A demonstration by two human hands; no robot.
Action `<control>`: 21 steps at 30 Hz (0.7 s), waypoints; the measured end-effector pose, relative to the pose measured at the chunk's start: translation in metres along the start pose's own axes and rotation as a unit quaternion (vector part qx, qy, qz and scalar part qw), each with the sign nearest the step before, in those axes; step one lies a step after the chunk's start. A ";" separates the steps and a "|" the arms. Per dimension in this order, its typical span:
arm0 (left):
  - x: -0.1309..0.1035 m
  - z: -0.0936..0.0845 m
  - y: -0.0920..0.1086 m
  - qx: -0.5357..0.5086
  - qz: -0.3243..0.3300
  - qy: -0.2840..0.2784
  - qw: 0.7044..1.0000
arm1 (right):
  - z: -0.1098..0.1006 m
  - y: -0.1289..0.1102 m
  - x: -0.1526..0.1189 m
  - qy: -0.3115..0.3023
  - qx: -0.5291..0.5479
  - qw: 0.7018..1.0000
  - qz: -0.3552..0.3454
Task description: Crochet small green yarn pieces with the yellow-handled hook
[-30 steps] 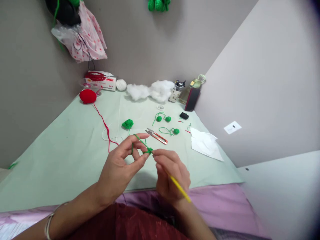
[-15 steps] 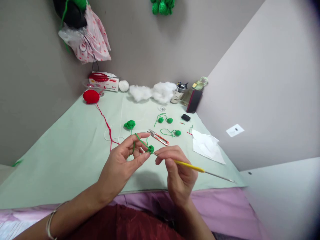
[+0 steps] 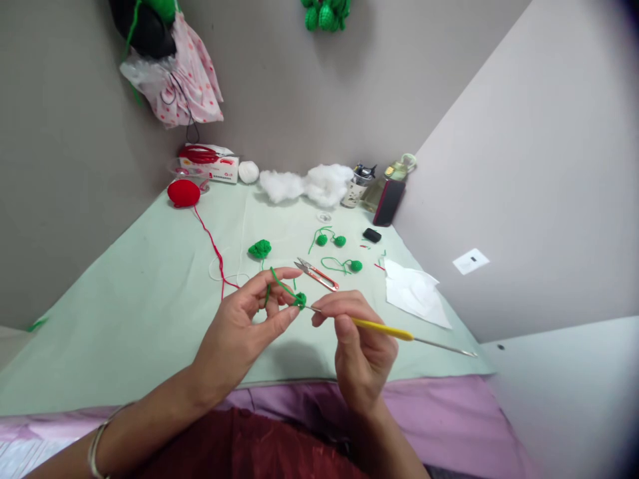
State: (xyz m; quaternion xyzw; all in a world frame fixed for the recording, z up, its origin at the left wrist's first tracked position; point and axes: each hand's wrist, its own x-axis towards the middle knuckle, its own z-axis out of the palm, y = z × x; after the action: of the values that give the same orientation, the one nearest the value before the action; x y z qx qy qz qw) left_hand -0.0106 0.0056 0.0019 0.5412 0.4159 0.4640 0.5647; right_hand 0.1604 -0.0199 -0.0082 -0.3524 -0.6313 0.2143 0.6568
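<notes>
Between the thumb and fingers of my left hand (image 3: 244,319) is a small green crochet piece (image 3: 300,300). Green yarn (image 3: 281,282) runs from it over my raised left index finger. My right hand (image 3: 362,339) grips a crochet hook (image 3: 384,328) by its yellow handle; the hook's thin metal tip reaches the green piece. Just beyond my hands lie orange-handled thread snips (image 3: 317,273) and a larger green crocheted piece (image 3: 260,249). Small green crocheted balls with yarn tails, one of them a single ball (image 3: 355,266), lie further right.
A red yarn ball (image 3: 184,193) trails its strand across the table at left. White stuffing (image 3: 327,185), a white ball (image 3: 248,172), a pen cup (image 3: 355,189) and a phone (image 3: 389,203) line the back. White paper (image 3: 417,293) lies at right.
My right hand and the crochet hook have shifted slightly right, drawing the tip back a little from the green piece. My left hand stays almost still.
</notes>
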 end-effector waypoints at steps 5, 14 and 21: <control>-0.002 0.001 0.002 0.040 0.020 0.015 0.999 | -0.002 -0.002 -0.002 -0.017 -0.032 0.999 -0.009; -0.004 0.000 0.005 0.081 0.044 0.019 0.996 | -0.006 -0.006 0.000 -0.059 -0.086 0.993 -0.056; -0.002 0.004 0.007 0.117 0.102 0.050 0.987 | 0.000 -0.006 -0.007 -0.067 -0.214 0.964 -0.142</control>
State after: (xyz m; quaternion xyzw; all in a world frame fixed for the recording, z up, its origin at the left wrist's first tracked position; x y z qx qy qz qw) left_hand -0.0079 0.0026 0.0091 0.6190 0.4375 0.4941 0.4258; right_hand 0.1585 -0.0293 -0.0087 -0.3762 -0.7486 0.0015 0.5460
